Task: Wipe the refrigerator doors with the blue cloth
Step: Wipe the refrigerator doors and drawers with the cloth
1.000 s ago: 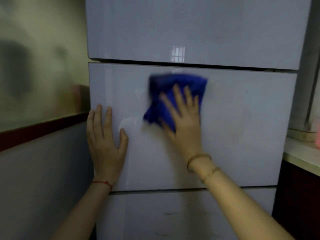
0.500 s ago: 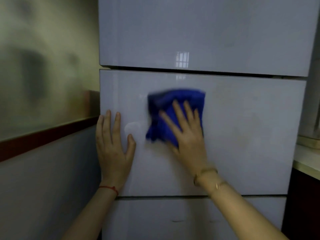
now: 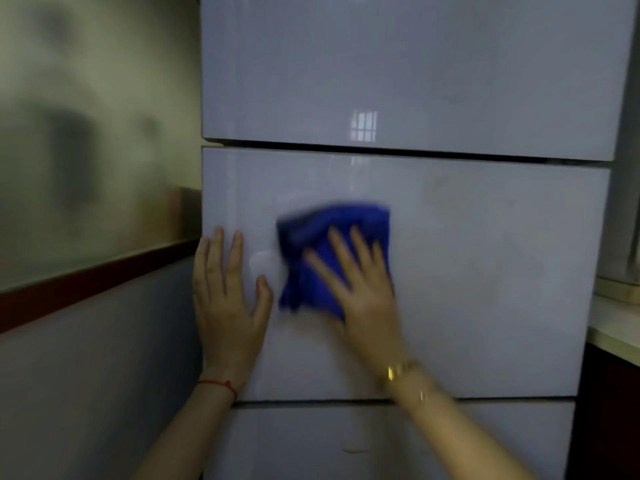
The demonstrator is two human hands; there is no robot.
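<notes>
While the right hand (image 3: 363,292) pressed the blue cloth (image 3: 322,251) flat against the middle refrigerator door (image 3: 485,271) with its fingers spread open, the left hand (image 3: 227,303) lay open-palmed on the same door near its left edge, just beside the cloth. A red string (image 3: 221,385) circled the left wrist, gold bracelets (image 3: 401,372) the right. The cloth's edges were blurred.

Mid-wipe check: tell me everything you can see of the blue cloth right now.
The blue cloth is deep blue, soft and fuzzy-looking, bunched into a rough folded pad with motion-blurred edges. It lies flat against the refrigerator's middle door, left of centre. The right hand presses on it, fingers spread; the left hand rests alongside without touching.
</notes>
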